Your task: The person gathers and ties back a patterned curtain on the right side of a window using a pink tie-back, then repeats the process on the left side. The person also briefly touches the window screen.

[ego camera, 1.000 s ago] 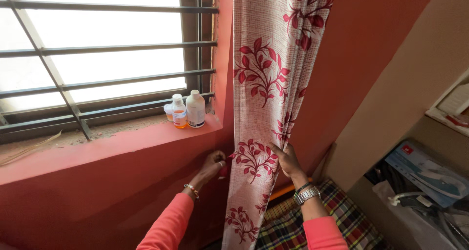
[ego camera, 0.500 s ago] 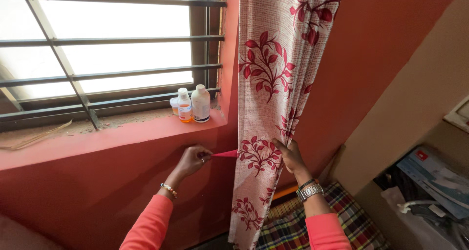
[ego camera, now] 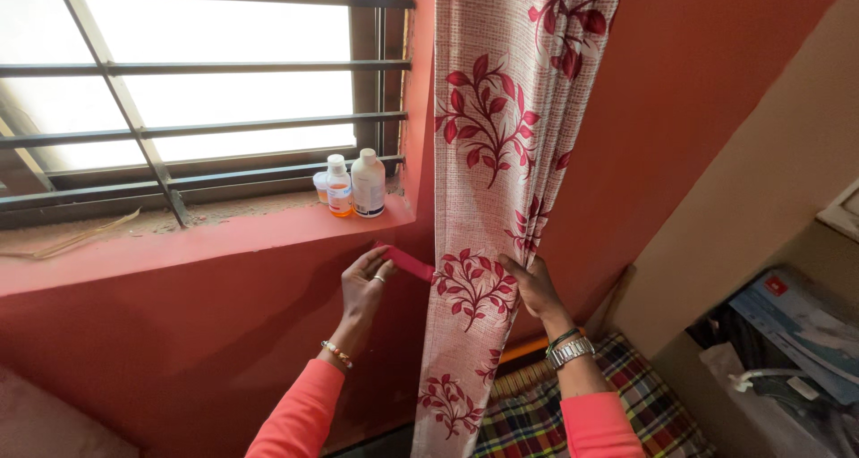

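A white curtain with red leaf prints hangs gathered beside the barred window. My right hand grips the bunched curtain at its right side, about sill height. A flat red tie-back strip runs from behind the curtain's left edge toward the wall. My left hand pinches the free end of that strip just under the red window sill, holding it taut and slanting upward.
Two small bottles and a small cup stand on the sill's right end. A checked cloth lies below at the right. A shelf at far right holds a boxed item and a white bag with cables.
My left hand has lifted the red strip's end from level to just under the sill, so the strip now slants upward. My right hand stays on the curtain.
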